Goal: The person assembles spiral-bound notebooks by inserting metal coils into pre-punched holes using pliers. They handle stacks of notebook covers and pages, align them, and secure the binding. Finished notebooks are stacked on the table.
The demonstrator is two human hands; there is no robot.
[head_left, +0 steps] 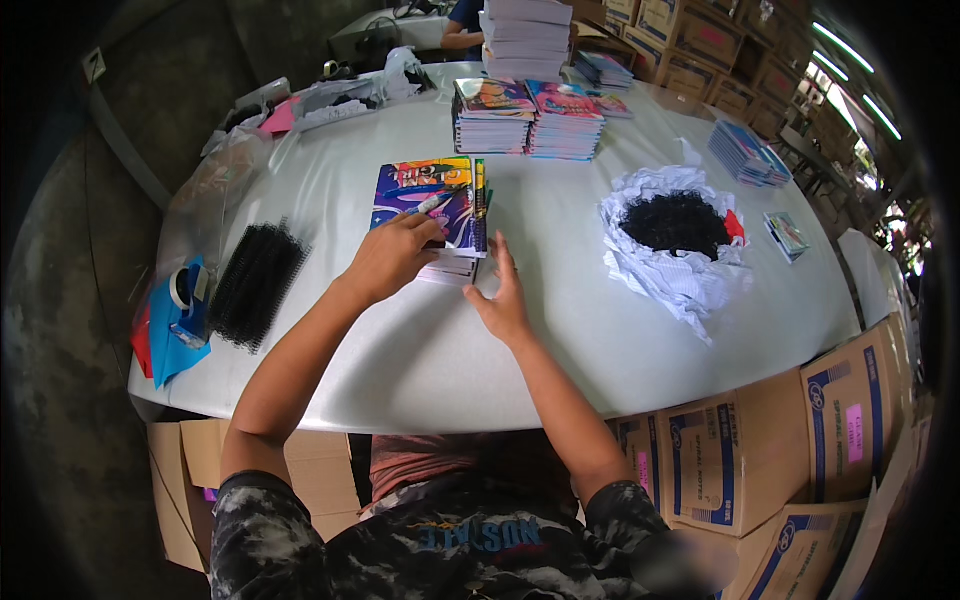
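A stack of spiral notebooks with purple and yellow covers (455, 222) stands in front of me at the middle of the table. My left hand (402, 250) lies over the near part of the top notebook, its fingers bent down on the cover and the thumb by the near edge. White page edges (450, 268) of the stack show below that hand. Beside the right side of the stack, my right hand (502, 298) is open, thumb and fingers apart. Black coils (481, 215) run along the notebooks' right edge.
Black spiral coils (260, 285) lie at the left, near a tape roll (181, 288). To the right, crumpled white paper (640, 262) holds a tangle of black coils (675, 224). More notebook stacks (565, 138) stand farther back. Cardboard boxes (765, 455) sit beside the table; another person's arm (460, 38) shows beyond.
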